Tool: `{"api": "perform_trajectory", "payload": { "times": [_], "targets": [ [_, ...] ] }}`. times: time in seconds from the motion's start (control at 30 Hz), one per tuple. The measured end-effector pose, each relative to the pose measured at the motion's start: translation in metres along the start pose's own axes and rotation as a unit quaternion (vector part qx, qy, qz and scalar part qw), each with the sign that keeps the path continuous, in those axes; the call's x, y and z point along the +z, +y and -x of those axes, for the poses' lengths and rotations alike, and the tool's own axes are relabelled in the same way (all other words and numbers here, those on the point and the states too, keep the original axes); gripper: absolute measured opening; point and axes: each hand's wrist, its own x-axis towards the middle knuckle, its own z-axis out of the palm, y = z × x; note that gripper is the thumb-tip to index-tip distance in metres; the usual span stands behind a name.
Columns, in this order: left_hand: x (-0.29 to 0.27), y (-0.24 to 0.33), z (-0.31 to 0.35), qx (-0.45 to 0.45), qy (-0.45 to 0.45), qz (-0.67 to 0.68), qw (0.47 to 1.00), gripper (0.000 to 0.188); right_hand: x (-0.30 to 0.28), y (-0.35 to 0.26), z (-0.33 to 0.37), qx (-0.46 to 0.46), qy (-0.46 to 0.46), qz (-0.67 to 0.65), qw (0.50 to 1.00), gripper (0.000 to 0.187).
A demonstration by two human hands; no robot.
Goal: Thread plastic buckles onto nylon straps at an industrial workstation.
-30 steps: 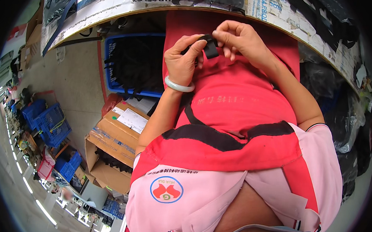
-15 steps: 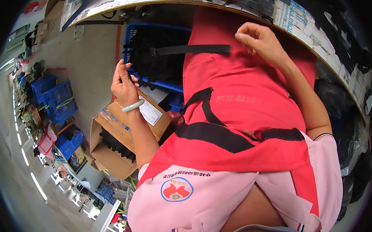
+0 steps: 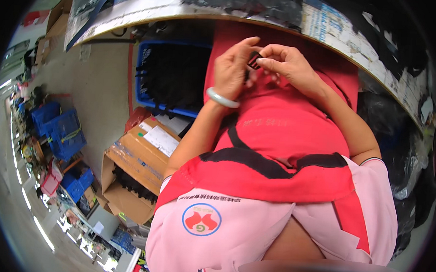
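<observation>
A small black slotted buckle (image 3: 254,60) sits between my two hands, above the red apron (image 3: 287,105) on my lap. Thumb and forefinger of my right hand (image 3: 293,67) pinch it from the right. Close against its left side is my left hand (image 3: 229,71), a pale bangle on the wrist. The left fingers are bent inward, partly hidden and a little blurred, so what they hold does not show. To the left of my lap, a blue crate (image 3: 142,55) contains a heap of black straps (image 3: 174,71).
The worktable edge (image 3: 150,7) curves across the top, with black plastic-wrapped goods (image 3: 243,2) on it. An open cardboard box (image 3: 139,152) with black pieces inside stands at left. More blue crates (image 3: 62,131) are farther left. Clear plastic bags (image 3: 406,168) hang or lie at right.
My left hand has come from beside the crate over to my right hand. The black strap seen in the air over the crate is out of sight. The buckle now shows between my hands.
</observation>
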Motion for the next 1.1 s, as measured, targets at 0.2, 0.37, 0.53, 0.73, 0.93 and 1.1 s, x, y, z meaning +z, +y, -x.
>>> {"api": "perform_trajectory", "payload": {
  "times": [0.2,0.37,0.53,0.73,0.93,1.1],
  "targets": [
    [-0.035,-0.005,0.002,0.015,0.049,-0.157,0.986,0.031,-0.016,-0.017,-0.003,0.017,-0.038,0.078,0.996,0.013],
    [-0.007,-0.002,-0.002,-0.256,-0.087,0.05,0.961,0.04,-0.03,-0.003,0.01,-0.327,0.031,0.362,0.872,0.016],
    [-0.01,-0.025,-0.006,-0.196,-0.122,0.13,0.964,0.019,-0.029,-0.021,0.011,-0.342,0.004,0.465,0.817,0.02],
    [-0.01,-0.038,-0.024,-0.159,-0.098,0.154,0.97,0.019,-0.188,-0.078,-0.052,-0.37,0.291,0.612,0.636,0.033],
    [-0.014,-0.036,-0.017,-0.211,-0.073,0.12,0.967,0.021,-0.169,-0.047,-0.045,-0.238,0.327,0.632,0.662,0.034],
    [-0.019,-0.022,-0.019,-0.225,-0.082,0.098,0.966,0.021,-0.138,-0.032,-0.014,-0.311,0.282,0.586,0.693,0.028]
  ]
}}
